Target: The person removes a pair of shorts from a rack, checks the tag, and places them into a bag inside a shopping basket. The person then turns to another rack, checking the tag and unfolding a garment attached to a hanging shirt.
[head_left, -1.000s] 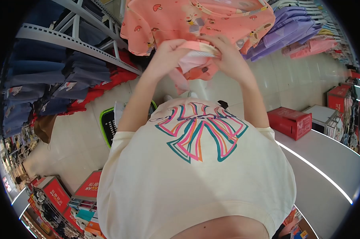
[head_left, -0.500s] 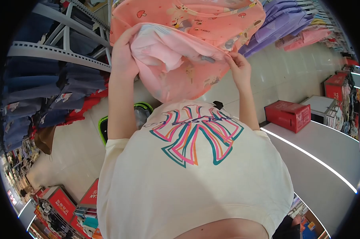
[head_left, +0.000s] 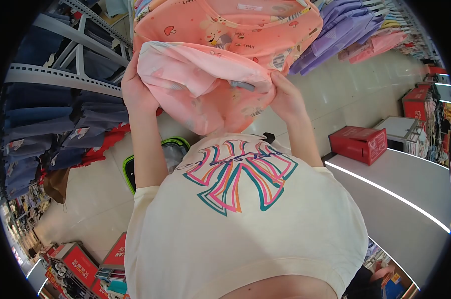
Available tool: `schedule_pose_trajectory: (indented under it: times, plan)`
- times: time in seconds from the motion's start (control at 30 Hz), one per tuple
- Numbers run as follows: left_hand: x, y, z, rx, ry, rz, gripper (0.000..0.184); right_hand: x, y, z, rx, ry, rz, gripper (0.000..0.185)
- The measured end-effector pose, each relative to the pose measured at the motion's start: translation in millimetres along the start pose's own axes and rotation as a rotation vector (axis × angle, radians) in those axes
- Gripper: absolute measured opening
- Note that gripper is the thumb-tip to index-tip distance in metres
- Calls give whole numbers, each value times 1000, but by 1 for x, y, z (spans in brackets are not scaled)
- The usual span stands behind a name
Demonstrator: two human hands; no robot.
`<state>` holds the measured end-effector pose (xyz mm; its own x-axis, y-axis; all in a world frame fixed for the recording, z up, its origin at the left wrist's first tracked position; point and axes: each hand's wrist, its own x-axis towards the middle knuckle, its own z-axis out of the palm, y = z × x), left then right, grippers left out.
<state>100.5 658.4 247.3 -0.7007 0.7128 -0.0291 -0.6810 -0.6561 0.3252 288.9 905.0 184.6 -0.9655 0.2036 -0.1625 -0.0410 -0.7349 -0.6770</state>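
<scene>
A coral-pink printed top (head_left: 185, 25) with rabbits and mushrooms hangs in front of me at the top of the view. Its hem is turned up, so the paler pink inside (head_left: 185, 57) shows, along with a small grey label (head_left: 242, 85). My left hand (head_left: 138, 92) is closed on the left side of the hem, its fingers partly hidden by the cloth. On the other side, my right hand (head_left: 288, 97) pinches the hem's right edge. Near the neckline a white label (head_left: 249, 7) is visible.
Purple tops (head_left: 330, 30) hang on the right and dark blue garments (head_left: 61, 119) on the left, below a white metal rack (head_left: 66, 74). A red box (head_left: 359, 143) stands on a grey counter (head_left: 400, 184). A green-edged black object (head_left: 130, 172) is on the floor.
Both hands and the top have shifted left, the hands also coming lower. The raised hem lies further left, and the grey label and the neckline label show more clearly.
</scene>
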Motion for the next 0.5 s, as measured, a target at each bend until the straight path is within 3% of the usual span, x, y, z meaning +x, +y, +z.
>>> schedule_pose_trajectory:
  times: [0.23,0.33,0.5]
  plan:
    - [-6,2,-11,146,146,21,30,-9,2,28,-105,64,-45,14]
    - [-7,-18,-9,520,267,109,28,-9,5,29,-236,68,-102,12]
    - [-14,-65,17,971,120,5,34,-12,5,51,-457,58,-180,10]
